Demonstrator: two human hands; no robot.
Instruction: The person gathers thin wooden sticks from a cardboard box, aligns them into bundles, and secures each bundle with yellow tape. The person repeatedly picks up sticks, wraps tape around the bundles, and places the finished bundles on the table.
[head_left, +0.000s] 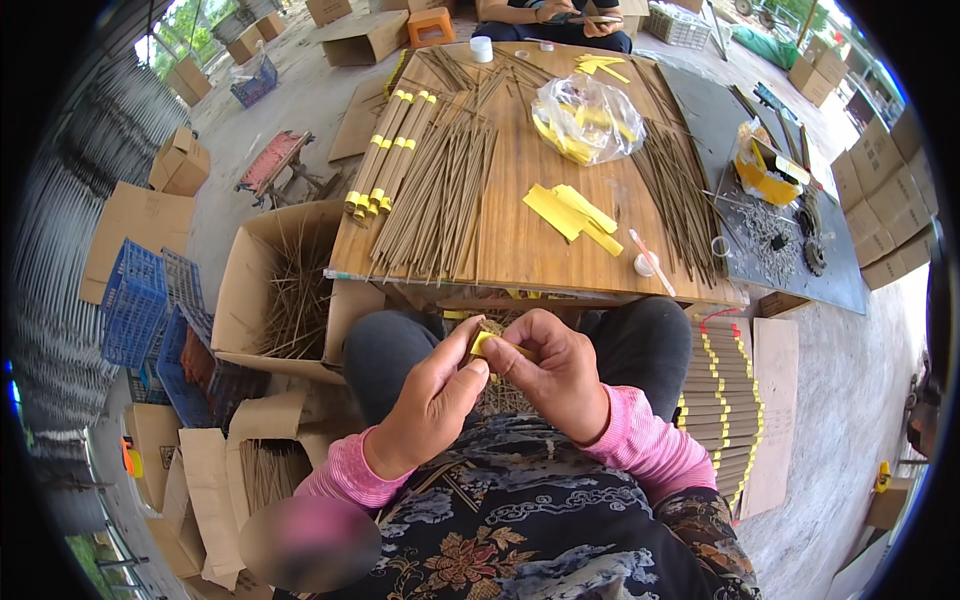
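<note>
1. Roughly at the middle of the frame, the left hand point(430, 400) is curled around a small bundle of thin brown sticks point(490, 326), whose end shows just above the thumb tip.
2. Between thumb and fingertips, the right hand point(555, 370) pinches narrowly at a strip of bright yellow paper point(481, 344). This strip lies against the bundle, between the two hands; the fingers hide how far round it goes.
3. Higher in the frame, apart from both hands, stands a brown wooden table point(507, 250). Loose yellow paper strips point(565, 212) lie near its centre, a spread of loose brown sticks point(440, 195) to their left, and yellow-banded stick bundles point(385, 150) farther left. A clear plastic bag with yellow paper inside point(600, 120) sits above the loose strips.
4. At centre left, an open brown cardboard box point(232, 300) contains more sticks; at lower right, beside the knee, lie rows of banded bundles point(720, 400).
</note>
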